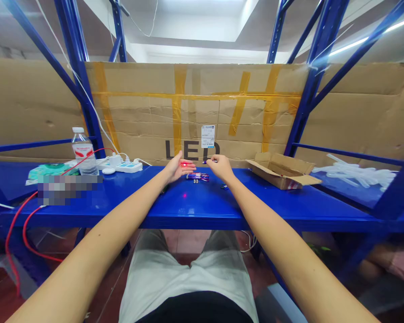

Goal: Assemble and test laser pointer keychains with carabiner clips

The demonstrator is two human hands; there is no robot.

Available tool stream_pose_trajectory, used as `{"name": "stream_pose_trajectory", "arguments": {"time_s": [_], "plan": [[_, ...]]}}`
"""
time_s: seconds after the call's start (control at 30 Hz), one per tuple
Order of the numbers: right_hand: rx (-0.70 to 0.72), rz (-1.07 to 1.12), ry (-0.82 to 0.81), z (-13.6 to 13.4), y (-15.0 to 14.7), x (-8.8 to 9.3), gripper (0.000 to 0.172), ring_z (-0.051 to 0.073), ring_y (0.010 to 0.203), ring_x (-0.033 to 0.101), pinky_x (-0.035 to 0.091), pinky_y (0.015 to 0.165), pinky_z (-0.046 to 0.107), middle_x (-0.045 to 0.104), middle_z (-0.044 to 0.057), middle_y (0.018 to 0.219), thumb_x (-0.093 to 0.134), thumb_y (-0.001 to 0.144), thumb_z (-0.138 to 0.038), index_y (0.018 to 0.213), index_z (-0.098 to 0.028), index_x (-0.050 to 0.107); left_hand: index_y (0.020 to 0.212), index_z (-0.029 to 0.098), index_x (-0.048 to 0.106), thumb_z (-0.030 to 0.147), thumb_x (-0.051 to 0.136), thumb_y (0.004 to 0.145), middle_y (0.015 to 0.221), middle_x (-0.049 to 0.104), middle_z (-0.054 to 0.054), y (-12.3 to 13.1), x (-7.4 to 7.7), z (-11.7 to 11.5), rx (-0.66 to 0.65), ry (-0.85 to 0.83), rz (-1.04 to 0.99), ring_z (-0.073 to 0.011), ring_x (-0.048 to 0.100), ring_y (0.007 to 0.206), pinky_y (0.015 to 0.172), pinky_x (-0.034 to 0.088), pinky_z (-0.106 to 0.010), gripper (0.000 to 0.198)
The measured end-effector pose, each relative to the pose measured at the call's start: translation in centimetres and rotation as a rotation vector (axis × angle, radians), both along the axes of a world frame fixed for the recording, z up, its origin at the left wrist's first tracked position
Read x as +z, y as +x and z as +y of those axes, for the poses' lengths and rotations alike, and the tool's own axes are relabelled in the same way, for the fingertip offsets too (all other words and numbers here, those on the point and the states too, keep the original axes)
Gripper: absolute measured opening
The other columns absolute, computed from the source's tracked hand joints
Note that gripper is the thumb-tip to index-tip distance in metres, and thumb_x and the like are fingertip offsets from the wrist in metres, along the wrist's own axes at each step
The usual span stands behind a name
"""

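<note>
My left hand (177, 168) is open above the blue table, palm turned toward the right with fingers stretched out. A bright red light spot falls on its fingers. My right hand (221, 167) pinches a small dark laser pointer (205, 162), whose tip faces the left hand. Below and between the hands lies a bundle of shiny purple-blue pen-like tubes (198, 176). Some tiny silvery pieces (196, 181), too small to name, rest just in front of it. Small blue parts (224, 186) lie by my right wrist. A dark item is mostly hidden behind my left forearm.
An open cardboard box (278, 172) stands on the right, with white plastic strips (357, 172) beyond it. At left are a water bottle (84, 152), a power strip (129, 166), a green packet (52, 170) and red cables (15, 233). Blue posts and a cardboard wall (138, 116) enclose the table.
</note>
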State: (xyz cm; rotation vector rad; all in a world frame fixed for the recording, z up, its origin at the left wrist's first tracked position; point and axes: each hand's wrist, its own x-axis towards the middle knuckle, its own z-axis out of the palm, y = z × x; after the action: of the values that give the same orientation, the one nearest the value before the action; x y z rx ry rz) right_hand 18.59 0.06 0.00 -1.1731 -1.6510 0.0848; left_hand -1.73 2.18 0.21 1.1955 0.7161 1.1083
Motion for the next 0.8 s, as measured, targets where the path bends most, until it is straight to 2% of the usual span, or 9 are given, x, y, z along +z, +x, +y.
{"name": "stream_pose_trajectory", "arguments": {"time_s": [0.13, 0.27, 0.6, 0.8], "plan": [[-0.011, 0.004, 0.019, 0.09, 0.08, 0.02, 0.025, 0.013, 0.06, 0.041, 0.03, 0.057, 0.026, 0.052, -0.002, 0.056, 0.052, 0.07, -0.038, 0.056, -0.018, 0.051, 0.115, -0.001, 0.058, 0.062, 0.026, 0.095, 0.106, 0.067, -0.028, -0.09, -0.02, 0.03, -0.009, -0.004, 0.012, -0.0302, 0.068, 0.099, 0.091, 0.052, -0.04, 0.074], [0.001, -0.058, -0.031, 0.09, -0.05, -0.2, 0.025, 0.013, 0.061, 0.044, 0.031, 0.058, 0.026, 0.053, -0.001, 0.056, 0.054, 0.07, -0.038, 0.055, -0.018, 0.052, 0.115, -0.001, 0.058, 0.062, 0.026, 0.095, 0.104, 0.068, -0.027, -0.12, -0.01, 0.07, -0.015, -0.004, 0.014, -0.0297, 0.069, 0.098, 0.09, 0.052, -0.04, 0.073], [0.015, -0.039, 0.025, -0.11, -0.06, -0.01, 0.025, 0.013, 0.061, 0.045, 0.031, 0.059, 0.026, 0.054, -0.001, 0.058, 0.051, 0.073, -0.037, 0.058, -0.018, 0.054, 0.103, 0.002, 0.062, 0.062, 0.025, 0.095, 0.098, 0.069, -0.025, 0.03, 0.03, -0.2, -0.028, 0.001, 0.021, -0.0289, 0.069, 0.094, 0.092, 0.052, -0.041, 0.071], [0.033, -0.109, -0.012, -0.12, -0.17, -0.29, 0.025, 0.014, 0.061, 0.047, 0.031, 0.059, 0.026, 0.055, 0.0, 0.057, 0.053, 0.073, -0.036, 0.056, -0.017, 0.055, 0.102, 0.001, 0.062, 0.062, 0.027, 0.095, 0.096, 0.07, -0.025, 0.03, -0.03, -0.1, -0.038, 0.005, 0.016, -0.0287, 0.07, 0.092, 0.092, 0.052, -0.04, 0.07]]}}
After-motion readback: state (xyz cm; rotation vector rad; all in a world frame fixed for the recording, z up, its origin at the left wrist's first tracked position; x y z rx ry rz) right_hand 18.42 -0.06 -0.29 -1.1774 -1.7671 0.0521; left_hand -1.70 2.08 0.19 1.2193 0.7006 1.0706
